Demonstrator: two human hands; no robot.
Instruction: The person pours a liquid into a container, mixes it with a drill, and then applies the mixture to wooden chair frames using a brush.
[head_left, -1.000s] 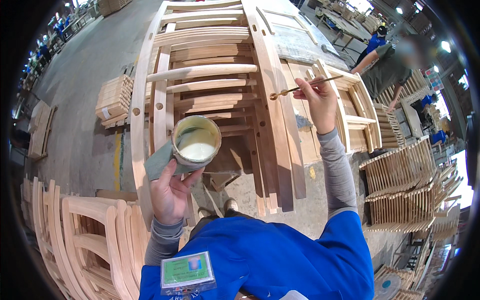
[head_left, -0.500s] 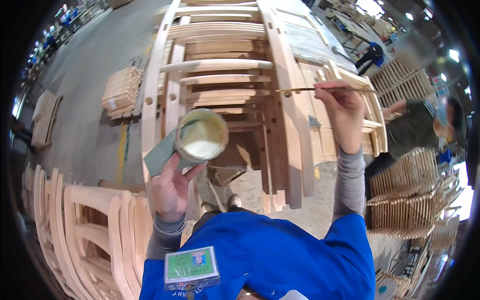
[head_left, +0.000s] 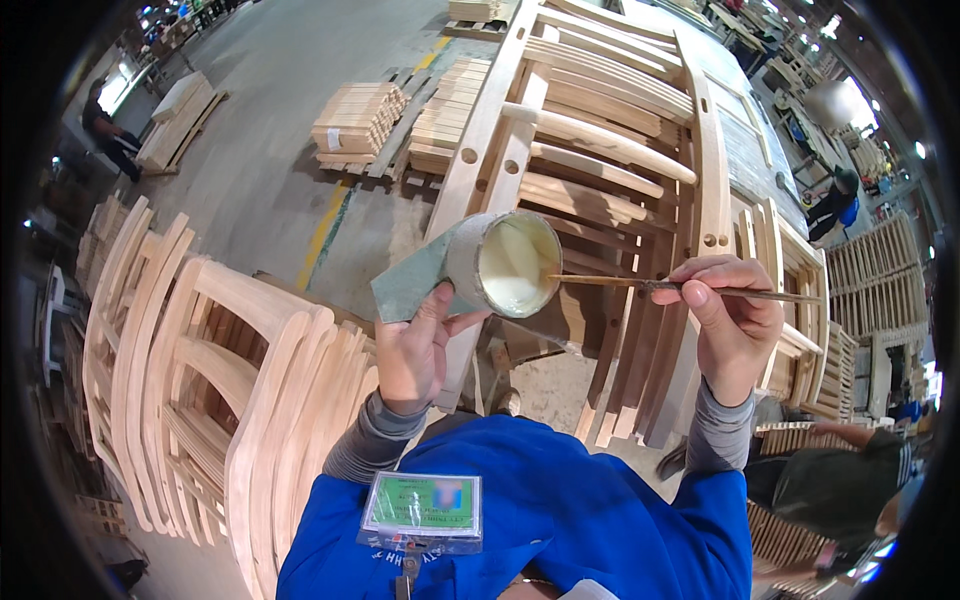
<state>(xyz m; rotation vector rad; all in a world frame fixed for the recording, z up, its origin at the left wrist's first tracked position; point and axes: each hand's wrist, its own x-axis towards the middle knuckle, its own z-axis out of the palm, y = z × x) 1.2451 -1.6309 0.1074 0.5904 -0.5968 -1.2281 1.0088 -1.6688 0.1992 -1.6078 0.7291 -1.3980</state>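
Observation:
My left hand [head_left: 415, 355] is closed round a round cup [head_left: 478, 262] of pale cream liquid, and a grey-green sheet [head_left: 410, 283], perhaps sandpaper, is held against the cup's side. The cup tilts so that its mouth faces right. In a pinch of thumb and fingers, my right hand [head_left: 728, 315] holds a thin stick-like brush [head_left: 600, 281] level. Its tip reaches the right rim of the cup; whether it touches the liquid is hard to tell. Just beyond both hands stands a stack of pale wooden chair frames [head_left: 610, 135] with curved slats and round holes.
More curved wooden frames [head_left: 240, 375] stand close on my left. Bundled wood pieces [head_left: 355, 122] lie on pallets at the far left, near a yellow floor line [head_left: 320, 235]. A co-worker in a dark shirt [head_left: 840, 490] is close at right, beside stacked slatted frames [head_left: 875, 275].
The brush has come from over the frames at right to the cup's rim. My view has turned left, so the stack and the cup now appear farther right.

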